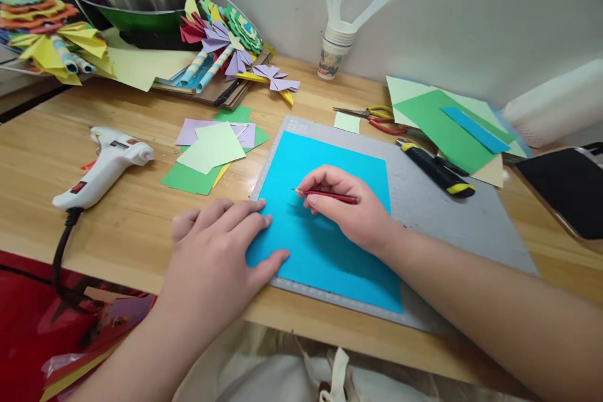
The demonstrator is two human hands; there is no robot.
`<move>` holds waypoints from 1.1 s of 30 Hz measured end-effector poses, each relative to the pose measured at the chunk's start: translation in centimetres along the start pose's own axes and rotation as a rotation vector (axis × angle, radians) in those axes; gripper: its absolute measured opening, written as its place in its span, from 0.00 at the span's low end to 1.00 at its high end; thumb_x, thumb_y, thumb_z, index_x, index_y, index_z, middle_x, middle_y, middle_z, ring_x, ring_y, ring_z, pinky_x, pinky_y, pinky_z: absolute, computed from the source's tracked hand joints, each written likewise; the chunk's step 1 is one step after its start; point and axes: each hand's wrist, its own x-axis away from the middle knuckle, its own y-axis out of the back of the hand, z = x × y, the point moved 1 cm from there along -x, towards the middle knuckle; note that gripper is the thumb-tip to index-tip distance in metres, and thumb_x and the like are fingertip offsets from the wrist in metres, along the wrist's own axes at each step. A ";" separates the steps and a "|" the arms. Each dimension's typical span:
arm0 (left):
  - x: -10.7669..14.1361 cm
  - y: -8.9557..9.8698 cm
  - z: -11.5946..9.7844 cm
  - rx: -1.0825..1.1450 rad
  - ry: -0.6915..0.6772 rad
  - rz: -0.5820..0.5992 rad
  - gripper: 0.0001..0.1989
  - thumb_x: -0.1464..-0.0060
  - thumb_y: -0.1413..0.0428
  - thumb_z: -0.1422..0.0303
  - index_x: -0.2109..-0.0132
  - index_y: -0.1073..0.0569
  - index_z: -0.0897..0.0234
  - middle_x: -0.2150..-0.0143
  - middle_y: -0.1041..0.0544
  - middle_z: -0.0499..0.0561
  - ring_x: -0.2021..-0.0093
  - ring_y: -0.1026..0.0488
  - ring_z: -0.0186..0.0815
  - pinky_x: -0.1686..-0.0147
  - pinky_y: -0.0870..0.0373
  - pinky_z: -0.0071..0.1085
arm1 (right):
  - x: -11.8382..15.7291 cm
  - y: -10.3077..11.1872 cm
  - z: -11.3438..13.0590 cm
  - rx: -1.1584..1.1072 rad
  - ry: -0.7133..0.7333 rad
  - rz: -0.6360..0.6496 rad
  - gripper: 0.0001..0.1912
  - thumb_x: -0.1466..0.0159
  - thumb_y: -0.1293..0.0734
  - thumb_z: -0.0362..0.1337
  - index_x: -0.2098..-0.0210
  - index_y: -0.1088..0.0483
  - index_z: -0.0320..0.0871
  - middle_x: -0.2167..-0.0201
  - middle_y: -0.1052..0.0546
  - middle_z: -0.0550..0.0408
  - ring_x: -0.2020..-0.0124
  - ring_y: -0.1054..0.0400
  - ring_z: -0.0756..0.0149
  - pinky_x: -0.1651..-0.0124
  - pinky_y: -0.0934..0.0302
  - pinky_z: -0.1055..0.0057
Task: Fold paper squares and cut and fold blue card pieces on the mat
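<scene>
A blue sheet of paper [330, 157] lies on a grey cutting mat [452, 245]. Over the sheet, my right hand [351, 207] grips a red and black pencil [332, 195], its tip pointing left; whether the tip touches the paper I cannot tell. My left hand [226, 239] rests across the sheet's left edge, fingers spread and holding nothing. No drawn line on the blue surface is clear to me.
Left lies a white glue gun [106, 163]; behind my left hand are green and purple paper pieces [211, 147]. A utility knife [436, 169], pliers [372, 116] and a phone [565, 185] lie right. Paper cups [335, 50] hold white sticks near the wall.
</scene>
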 end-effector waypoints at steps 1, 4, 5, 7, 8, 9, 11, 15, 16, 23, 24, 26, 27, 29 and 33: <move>0.1 0.0 -0.1 -0.008 0.002 0.006 0.15 0.49 0.42 0.55 0.58 0.24 0.58 0.47 0.24 0.49 0.49 0.32 0.48 0.51 0.37 0.49 | 1.3 0.1 -0.1 0.016 -0.013 -0.022 0.03 0.38 0.35 0.31 0.65 0.30 0.44 0.68 0.27 0.58 0.67 0.33 0.71 0.65 0.38 0.72; 0.2 0.1 -0.2 -0.026 -0.001 0.021 0.18 0.51 0.41 0.54 0.56 0.25 0.59 0.47 0.24 0.50 0.47 0.33 0.50 0.50 0.37 0.50 | 5.0 0.1 -0.4 0.024 -0.016 -0.052 0.06 0.34 0.38 0.35 0.60 0.29 0.47 0.64 0.25 0.57 0.64 0.30 0.69 0.63 0.35 0.71; 0.2 0.1 -0.2 -0.026 -0.005 0.026 0.19 0.51 0.41 0.54 0.55 0.25 0.59 0.46 0.25 0.50 0.47 0.33 0.50 0.50 0.37 0.50 | 6.1 0.2 -0.4 0.019 -0.001 -0.044 0.08 0.32 0.39 0.37 0.57 0.29 0.48 0.61 0.24 0.56 0.62 0.29 0.68 0.60 0.34 0.70; 0.1 0.1 -0.2 -0.020 -0.013 0.038 0.19 0.50 0.42 0.54 0.54 0.26 0.60 0.46 0.25 0.50 0.46 0.34 0.49 0.49 0.38 0.50 | 7.8 0.8 -0.4 0.035 0.003 -0.023 0.11 0.31 0.41 0.39 0.53 0.29 0.50 0.56 0.24 0.54 0.56 0.29 0.65 0.53 0.34 0.65; 0.1 0.1 -0.2 -0.018 -0.013 0.044 0.20 0.50 0.42 0.53 0.54 0.26 0.60 0.45 0.26 0.50 0.46 0.34 0.49 0.48 0.38 0.50 | 8.4 1.4 -0.2 0.060 -0.005 -0.056 0.11 0.31 0.41 0.40 0.54 0.29 0.50 0.55 0.24 0.54 0.54 0.29 0.64 0.50 0.35 0.63; 0.1 0.1 -0.2 -0.016 -0.013 0.052 0.20 0.50 0.42 0.53 0.54 0.26 0.60 0.45 0.26 0.50 0.46 0.34 0.49 0.48 0.38 0.50 | 8.7 2.2 -0.1 0.076 -0.010 -0.130 0.10 0.31 0.40 0.41 0.55 0.28 0.50 0.54 0.24 0.54 0.52 0.30 0.63 0.47 0.36 0.61; 0.0 0.1 -0.1 -0.015 -0.012 0.067 0.20 0.49 0.43 0.53 0.53 0.27 0.59 0.45 0.26 0.50 0.45 0.35 0.49 0.48 0.39 0.50 | 9.0 4.5 0.2 0.010 -0.013 -0.378 0.07 0.32 0.38 0.40 0.58 0.29 0.52 0.54 0.25 0.55 0.48 0.32 0.60 0.43 0.39 0.56; 0.0 0.1 0.1 -0.019 -0.015 0.083 0.20 0.48 0.44 0.51 0.53 0.27 0.59 0.44 0.27 0.51 0.45 0.35 0.50 0.48 0.39 0.50 | 8.7 9.0 0.7 -0.365 -0.106 -0.634 0.04 0.37 0.35 0.37 0.62 0.34 0.54 0.51 0.27 0.57 0.45 0.34 0.55 0.47 0.36 0.46; 0.0 0.1 0.1 -0.021 -0.013 0.081 0.20 0.48 0.44 0.51 0.53 0.27 0.59 0.44 0.27 0.51 0.45 0.35 0.50 0.48 0.39 0.50 | 8.5 9.7 0.8 -0.419 -0.164 -0.640 0.05 0.38 0.34 0.37 0.62 0.34 0.54 0.50 0.27 0.57 0.46 0.33 0.55 0.48 0.35 0.45; -0.1 0.3 -0.1 -0.021 0.001 0.089 0.20 0.48 0.44 0.51 0.53 0.27 0.58 0.44 0.27 0.51 0.44 0.35 0.49 0.48 0.39 0.49 | 6.6 10.4 2.1 -0.504 -0.333 -0.549 0.07 0.40 0.34 0.34 0.63 0.34 0.51 0.45 0.30 0.57 0.47 0.32 0.53 0.52 0.31 0.47; -0.1 0.3 -0.1 -0.022 0.003 0.093 0.20 0.48 0.44 0.51 0.53 0.27 0.58 0.44 0.27 0.51 0.44 0.35 0.49 0.48 0.39 0.49 | 6.4 10.3 2.2 -0.497 -0.342 -0.538 0.07 0.40 0.34 0.33 0.63 0.35 0.51 0.44 0.31 0.57 0.48 0.32 0.53 0.54 0.30 0.47; -0.1 0.3 -0.1 -0.023 0.007 0.102 0.20 0.48 0.44 0.51 0.54 0.27 0.58 0.43 0.27 0.51 0.44 0.35 0.49 0.48 0.39 0.49 | 5.9 10.1 2.3 -0.492 -0.361 -0.528 0.07 0.40 0.35 0.33 0.63 0.35 0.51 0.44 0.31 0.56 0.50 0.30 0.53 0.58 0.28 0.49; -0.1 0.3 -0.2 -0.024 0.008 0.103 0.20 0.48 0.44 0.52 0.54 0.27 0.58 0.43 0.27 0.51 0.44 0.35 0.49 0.48 0.39 0.49 | 5.7 10.0 2.2 -0.495 -0.371 -0.528 0.07 0.40 0.35 0.33 0.63 0.35 0.51 0.44 0.31 0.55 0.51 0.30 0.54 0.59 0.28 0.51; -0.1 0.3 -0.2 -0.028 0.008 0.098 0.20 0.48 0.44 0.52 0.54 0.27 0.58 0.44 0.27 0.51 0.45 0.34 0.49 0.48 0.40 0.49 | 5.5 9.5 1.8 -0.503 -0.377 -0.526 0.08 0.40 0.35 0.33 0.62 0.37 0.51 0.46 0.30 0.55 0.52 0.29 0.56 0.61 0.27 0.54; 0.0 0.4 -0.2 -0.041 -0.006 0.065 0.18 0.48 0.43 0.53 0.54 0.26 0.58 0.44 0.26 0.52 0.46 0.33 0.50 0.51 0.40 0.48 | 5.4 8.3 0.6 -0.482 -0.312 -0.512 0.13 0.42 0.31 0.35 0.62 0.39 0.51 0.52 0.28 0.58 0.60 0.28 0.65 0.68 0.29 0.68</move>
